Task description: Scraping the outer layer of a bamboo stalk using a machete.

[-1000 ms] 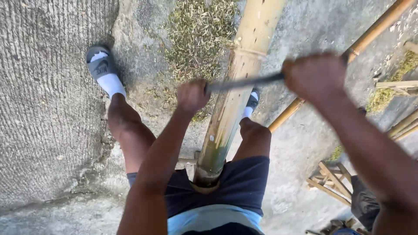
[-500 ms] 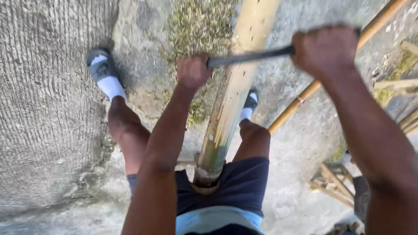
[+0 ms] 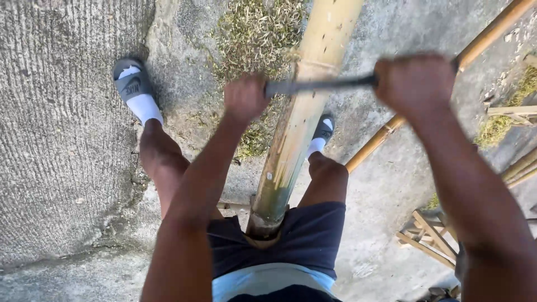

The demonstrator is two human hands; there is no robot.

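While hands grip it, blade (image 3: 319,85) crosses bamboo pole (image 3: 296,128).

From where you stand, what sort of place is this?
Probably an outdoor yard used for working bamboo. The ground is rough concrete strewn with a patch of dry shavings. A thick bamboo pole runs between the person's legs, thinner poles lie nearby, and a small wooden frame sits alongside.
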